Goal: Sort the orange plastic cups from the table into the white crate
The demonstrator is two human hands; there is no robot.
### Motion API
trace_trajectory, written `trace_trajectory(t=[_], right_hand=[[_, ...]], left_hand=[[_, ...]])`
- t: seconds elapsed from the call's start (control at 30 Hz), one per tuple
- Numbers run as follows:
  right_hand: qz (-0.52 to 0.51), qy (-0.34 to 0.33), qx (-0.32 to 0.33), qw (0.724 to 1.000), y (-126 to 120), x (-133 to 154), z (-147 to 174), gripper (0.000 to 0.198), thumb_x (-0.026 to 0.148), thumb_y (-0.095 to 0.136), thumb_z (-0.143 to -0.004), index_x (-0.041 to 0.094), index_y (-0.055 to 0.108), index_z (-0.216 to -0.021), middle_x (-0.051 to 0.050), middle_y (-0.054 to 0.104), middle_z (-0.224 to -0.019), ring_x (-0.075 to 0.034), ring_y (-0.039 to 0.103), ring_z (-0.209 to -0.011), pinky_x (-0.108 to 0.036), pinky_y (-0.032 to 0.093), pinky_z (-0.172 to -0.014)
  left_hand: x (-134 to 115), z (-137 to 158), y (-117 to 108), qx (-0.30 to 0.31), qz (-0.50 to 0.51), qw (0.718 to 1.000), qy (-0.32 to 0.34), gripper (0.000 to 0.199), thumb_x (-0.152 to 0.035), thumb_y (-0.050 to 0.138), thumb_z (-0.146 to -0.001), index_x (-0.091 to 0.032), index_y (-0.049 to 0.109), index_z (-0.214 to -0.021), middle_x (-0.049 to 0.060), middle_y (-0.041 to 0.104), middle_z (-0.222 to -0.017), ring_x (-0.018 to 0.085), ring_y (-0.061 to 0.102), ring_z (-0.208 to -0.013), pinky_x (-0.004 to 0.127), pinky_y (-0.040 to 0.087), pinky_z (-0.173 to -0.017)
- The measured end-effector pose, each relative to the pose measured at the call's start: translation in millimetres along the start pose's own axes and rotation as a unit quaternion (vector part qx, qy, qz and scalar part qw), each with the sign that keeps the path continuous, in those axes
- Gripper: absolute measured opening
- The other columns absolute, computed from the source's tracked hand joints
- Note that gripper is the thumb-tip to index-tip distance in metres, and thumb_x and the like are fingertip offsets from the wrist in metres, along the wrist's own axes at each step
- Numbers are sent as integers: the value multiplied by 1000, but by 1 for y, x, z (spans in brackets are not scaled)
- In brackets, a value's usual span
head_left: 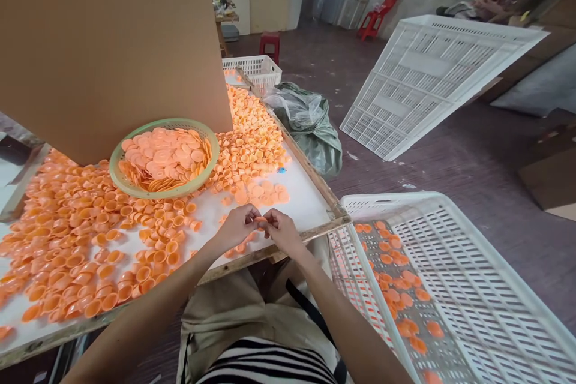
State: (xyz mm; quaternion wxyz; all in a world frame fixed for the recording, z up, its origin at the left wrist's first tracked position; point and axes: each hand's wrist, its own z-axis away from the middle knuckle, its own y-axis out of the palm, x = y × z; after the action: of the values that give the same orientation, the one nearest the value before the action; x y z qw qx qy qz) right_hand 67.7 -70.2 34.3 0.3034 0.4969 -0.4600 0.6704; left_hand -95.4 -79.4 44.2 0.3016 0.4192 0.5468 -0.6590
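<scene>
A: Biggest first?
B: Brown cardboard sheet [112, 42], upright at the far left of the table, hiding the wall behind. Then a white slatted crate [432, 81], tilted on edge on the dark floor well to the right.
A: And nearer?
B: Second white crate [472, 264], just beside the table's right corner, low at the right; scattered orange pieces [396, 294] lying flat on its bottom.
A: The table?
B: White work surface [306, 198] with a wooden rim, covered on the left and along the far edge by a heap of orange caps [76, 240], most lying open side up. Bare patch only near the front right.
A: On top of the heap?
B: Green round basket [164, 159], filled with flat orange discs [166, 156], resting among the caps just in front of the cardboard.
A: Beyond the table?
B: Crumpled plastic bag [310, 123] on the floor; small white basket [258, 72] behind it; red stools farther back.
A: Hands?
B: Left hand [238, 225] and right hand [281, 231] together above the front edge of the table, fingertips touching. Pinched between them, one small orange cap [261, 220], mostly hidden by the fingers. Both grips closed on it, fingers curled inward.
</scene>
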Motion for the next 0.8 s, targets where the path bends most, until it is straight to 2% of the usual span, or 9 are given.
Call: trace_trajectory(t=[0.07,0.13,0.2,0.27,0.37,0.53,0.63,0.7,0.8], right_hand=[[-25,25,39,999,12,-5,-2,20,34,57,-79,14,51,-79,0,55,-67,-10,53,-54,-21,40,-54],[-6,49,50,998,22,-12,-4,12,25,56,-79,14,52,-79,0,56,-67,-10,54,-55,-21,41,-54],[50,55,42,996,28,-16,-5,3,17,53,-78,14,54,-80,-1,59,-71,-11,55,-59,-21,41,-56],[106,51,23,993,30,-17,-6,6,12,53,-78,14,55,-83,-2,61,-76,-11,57,-64,-20,41,-58],[134,58,15,989,29,-14,-7,9,10,55,-76,14,55,-84,-2,62,-77,-11,57,-67,-20,41,-59],[90,87,40,991,26,-13,-8,7,8,55,-75,14,54,-80,0,61,-69,-9,56,-56,-18,42,-53],[124,100,30,987,23,-16,-12,6,11,59,-73,14,57,-77,-1,62,-69,-10,58,-60,-18,42,-53],[147,124,32,981,19,-18,-16,7,12,61,-71,15,58,-76,-2,62,-69,-12,59,-60,-19,42,-52],[112,181,60,975,11,-18,-24,8,13,59,-73,14,55,-79,-3,61,-64,-14,59,-52,-21,43,-49]], left_hand=[[8,14,-6,-3,-43,999,-20,19,-31,57,-78,-13,57,-85,2,60,-78,11,52,-70,22,37,-62],[18,23,-8,-5,-105,993,-47,18,-30,57,-79,-13,59,-86,2,61,-80,12,53,-72,22,36,-63],[25,26,-6,1,-160,985,-69,15,-27,56,-81,-13,60,-83,3,61,-79,13,52,-71,23,33,-62],[29,25,-4,10,-188,979,-78,13,-24,54,-81,-12,59,-77,2,60,-74,12,52,-68,23,32,-60],[30,20,-3,18,-191,978,-85,11,-18,53,-80,-12,59,-74,2,60,-72,12,52,-66,23,32,-59],[28,14,-6,45,-148,981,-118,9,-19,60,-74,-14,64,-81,0,64,-79,11,56,-71,21,35,-61],[27,10,-4,45,-148,977,-147,12,-19,62,-72,-14,64,-83,0,64,-80,11,57,-73,21,37,-62],[27,5,0,39,-159,973,-160,13,-17,63,-71,-14,64,-83,0,64,-79,11,56,-73,21,37,-61],[25,-6,7,27,-179,970,-160,12,-17,63,-68,-15,63,-80,-1,63,-78,12,56,-72,22,36,-58]])
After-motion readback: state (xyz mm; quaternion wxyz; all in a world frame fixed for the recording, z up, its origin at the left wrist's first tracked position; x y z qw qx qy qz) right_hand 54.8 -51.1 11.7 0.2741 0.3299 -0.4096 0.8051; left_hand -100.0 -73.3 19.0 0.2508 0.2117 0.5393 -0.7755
